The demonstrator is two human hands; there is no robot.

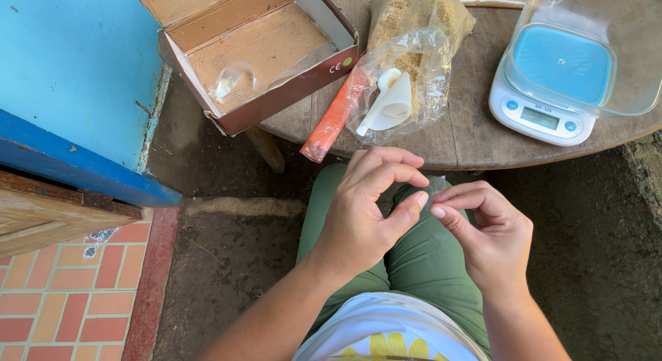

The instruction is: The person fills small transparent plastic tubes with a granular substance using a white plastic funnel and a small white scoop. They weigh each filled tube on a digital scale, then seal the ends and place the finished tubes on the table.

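a: what are the hands doing?
b: left hand (362, 209) and right hand (486, 233) pinch a small clear plastic bag (433, 188) together at frame centre, above the lap, below the round wooden table (469, 130).

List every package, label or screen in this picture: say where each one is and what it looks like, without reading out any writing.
Cardboard box: open, tilted at the table's left edge, brown inside, dark red outside, small marks on its front.
Clear bag: on the table beside the box, filled with tan grains, a white scoop inside.
Orange packet: long, slanting off the table edge.
Scale screen: small grey rectangle on the white scale's front, right.
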